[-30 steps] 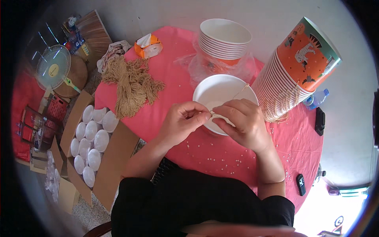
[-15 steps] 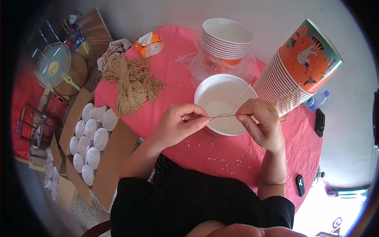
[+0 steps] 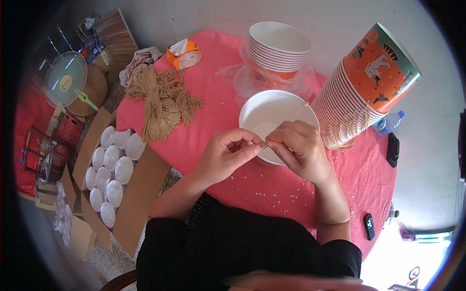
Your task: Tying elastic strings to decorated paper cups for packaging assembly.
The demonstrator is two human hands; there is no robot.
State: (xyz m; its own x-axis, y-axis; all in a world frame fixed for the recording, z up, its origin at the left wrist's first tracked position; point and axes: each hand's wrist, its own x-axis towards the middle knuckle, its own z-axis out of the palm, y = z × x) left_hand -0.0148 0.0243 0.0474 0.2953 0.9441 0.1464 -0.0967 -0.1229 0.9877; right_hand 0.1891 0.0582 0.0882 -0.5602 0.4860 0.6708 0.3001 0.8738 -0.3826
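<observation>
**Fine string needed a close pinch**

The left hand (image 3: 228, 153) and right hand (image 3: 301, 150) sat fingertip to fingertip, each narrowed in a pinch on thin string (image 3: 263, 144) above the white bucket's (image 3: 251, 114) near side. Light, even tension probably suited it best, without tugging the bucket's right rim, where the strand ran. The bucket stood on the pink worktop (image 3: 221, 72), left of a tall bucket stack (image 3: 347, 104).

Strong glare at four o'clock burns out a white patch (image 3: 388, 259), while the scene dims toward nine o'clock. A pinkish smear (image 3: 296, 282) near five o'clock is blurred; fisheye distortion bends edges toward the black rim.
</observation>
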